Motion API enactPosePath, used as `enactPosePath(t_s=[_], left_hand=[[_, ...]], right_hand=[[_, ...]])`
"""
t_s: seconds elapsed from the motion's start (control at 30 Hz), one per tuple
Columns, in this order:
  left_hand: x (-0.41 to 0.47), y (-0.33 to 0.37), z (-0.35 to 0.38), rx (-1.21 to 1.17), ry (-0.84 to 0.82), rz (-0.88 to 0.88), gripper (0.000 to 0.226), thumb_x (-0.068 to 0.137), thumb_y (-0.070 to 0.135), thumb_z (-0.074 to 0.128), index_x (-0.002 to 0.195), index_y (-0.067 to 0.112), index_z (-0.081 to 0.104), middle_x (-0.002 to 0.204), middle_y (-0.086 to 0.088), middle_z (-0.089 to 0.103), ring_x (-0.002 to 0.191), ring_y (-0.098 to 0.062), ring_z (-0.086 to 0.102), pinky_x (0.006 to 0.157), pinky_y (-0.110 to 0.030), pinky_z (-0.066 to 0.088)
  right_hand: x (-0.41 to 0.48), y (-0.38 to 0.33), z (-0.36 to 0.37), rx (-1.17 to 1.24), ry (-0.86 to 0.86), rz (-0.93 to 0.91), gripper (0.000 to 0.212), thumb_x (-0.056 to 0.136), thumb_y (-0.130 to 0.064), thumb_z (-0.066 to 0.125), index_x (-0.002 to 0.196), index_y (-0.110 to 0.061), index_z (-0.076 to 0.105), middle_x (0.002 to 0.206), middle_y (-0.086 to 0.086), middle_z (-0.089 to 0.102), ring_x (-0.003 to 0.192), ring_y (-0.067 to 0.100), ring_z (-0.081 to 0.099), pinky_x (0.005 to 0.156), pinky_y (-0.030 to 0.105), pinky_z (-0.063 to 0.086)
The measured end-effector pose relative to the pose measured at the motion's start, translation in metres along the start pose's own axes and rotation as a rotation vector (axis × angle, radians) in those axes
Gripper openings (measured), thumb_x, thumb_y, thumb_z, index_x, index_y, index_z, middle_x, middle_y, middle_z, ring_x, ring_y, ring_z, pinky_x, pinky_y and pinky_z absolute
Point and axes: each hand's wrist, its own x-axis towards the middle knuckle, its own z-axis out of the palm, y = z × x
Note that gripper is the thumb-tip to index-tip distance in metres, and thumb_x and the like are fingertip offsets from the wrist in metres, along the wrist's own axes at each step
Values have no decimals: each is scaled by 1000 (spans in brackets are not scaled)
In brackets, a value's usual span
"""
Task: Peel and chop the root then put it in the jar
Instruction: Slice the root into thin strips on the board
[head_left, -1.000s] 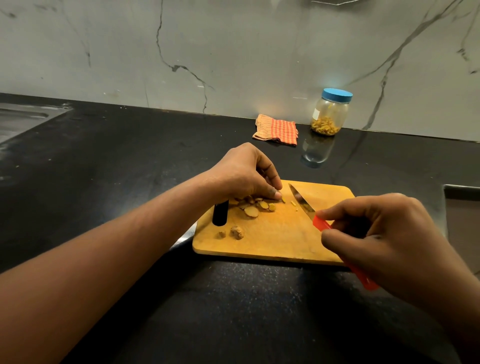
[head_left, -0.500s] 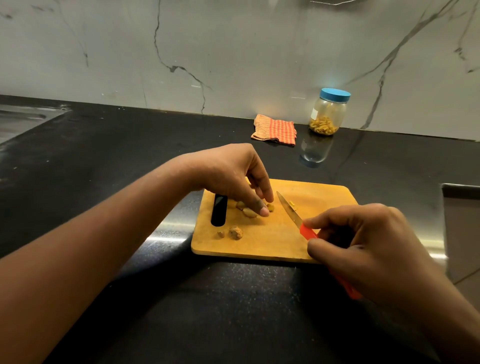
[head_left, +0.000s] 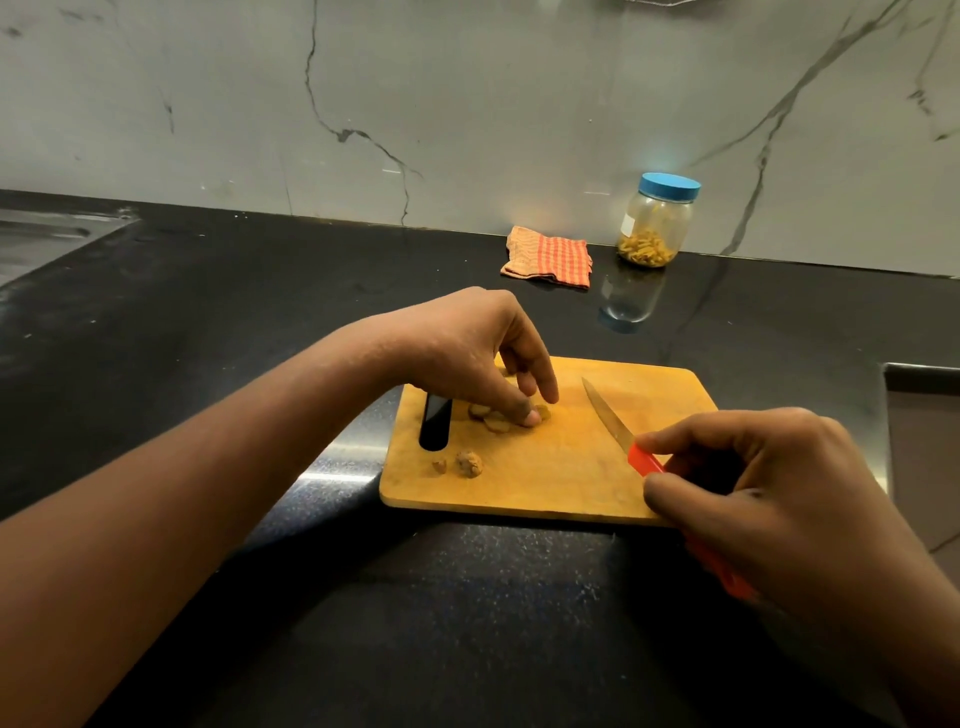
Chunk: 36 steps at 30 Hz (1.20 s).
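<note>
1. Touching root slices (head_left: 496, 423) with left hand (head_left: 467, 353): fingers bent downward and loosely spread, tips on the pile, nothing clearly pinched.
2. Gripping knife (head_left: 608, 415) in right hand (head_left: 779, 499): thumb and fingers curled round the red handle, blade pointing away and to the left.
3. Blade over the right half of cutting board (head_left: 545, 483), apart from the slices; cannot tell whether touching the wood.
4. Slices heaped on the board's left part, just right of the dark handle slot.
5. Separate root stub (head_left: 469, 463) plus small scrap (head_left: 439, 466) nearer the front edge, apart from the pile, untouched.
6. Board flat on black counter (head_left: 234, 322), right hand over its front right corner.
7. Upright jar (head_left: 655, 223) at the back by the marble wall (head_left: 467, 104), blue lid on, yellowish pieces in the bottom, well apart from the board.
8. Checked orange cloth (head_left: 549, 255) crumpled just left of the jar.
9. Steel sink (head_left: 36, 239) at far left edge.
</note>
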Motion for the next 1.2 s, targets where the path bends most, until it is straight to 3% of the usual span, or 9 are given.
enactPosePath(t_s=[0.1, 0.27, 0.33, 0.43, 0.57, 0.7, 0.97, 1.1, 1.2], left_hand=[[1, 1, 3, 40, 8, 27, 15, 82, 31, 75, 97, 32, 76, 109, 14, 69, 105, -5, 59, 92, -20, 48], [2, 3, 6, 73, 27, 65, 8, 84, 27, 74, 91, 31, 73, 108, 17, 66, 97, 6, 55, 74, -3, 39], [2, 3, 7, 104, 18, 80, 7, 85, 25, 73, 91, 29, 72, 107, 16, 67, 99, 3, 56, 80, -5, 36], [2, 5, 7, 121, 31, 104, 8, 88, 22, 70, 91, 29, 69, 106, 14, 66, 106, -1, 56, 92, -18, 41], [7, 4, 11, 85, 210, 128, 7, 89, 23, 69, 92, 28, 67, 96, 13, 67, 96, -3, 61, 84, -16, 48], [15, 2, 25, 74, 383, 138, 8, 84, 22, 75, 91, 23, 71, 87, 11, 68, 84, -5, 64, 78, -23, 56], [20, 2, 26, 22, 305, 103, 17, 86, 18, 73, 101, 25, 74, 89, 16, 67, 84, -2, 64, 65, -5, 49], [17, -3, 22, -75, 353, 57, 19, 85, 18, 74, 103, 25, 74, 89, 13, 70, 86, -4, 65, 69, -12, 54], [19, -4, 22, -53, 283, 9, 19, 87, 22, 71, 105, 27, 74, 94, 16, 67, 91, -5, 62, 71, -14, 52]], right_hand=[[-1, -1, 1, 15, -8, -10, 28, 65, -34, 70, 90, -23, 76, 64, -7, 68, 68, 2, 63, 52, 5, 44], [-1, 0, 1, 12, 5, 5, 24, 66, -29, 73, 89, -22, 76, 64, -8, 68, 67, 0, 62, 51, 2, 41], [-2, 2, 1, 12, 13, 16, 20, 68, -24, 76, 88, -21, 76, 63, -7, 68, 63, 0, 61, 49, 1, 39], [-3, 2, 0, 20, 13, 20, 20, 68, -24, 77, 88, -22, 76, 64, -7, 68, 64, 1, 63, 49, 2, 41], [-4, 3, -3, 44, 10, 27, 22, 67, -27, 75, 89, -23, 76, 64, -4, 69, 64, 3, 63, 49, 4, 42], [-6, 5, -1, 29, 10, 34, 23, 67, -29, 74, 90, -24, 75, 65, -6, 68, 67, 2, 62, 50, 4, 42], [-5, 5, 0, 19, 13, 39, 22, 68, -28, 75, 90, -24, 75, 66, -5, 68, 67, 1, 62, 50, 4, 42], [-4, 6, -2, 21, 29, 39, 21, 68, -28, 75, 89, -24, 76, 65, -5, 68, 63, 2, 61, 49, 3, 40], [-4, 4, -1, 26, 25, 29, 22, 68, -30, 73, 89, -25, 76, 64, -6, 68, 65, 2, 62, 49, 4, 40]])
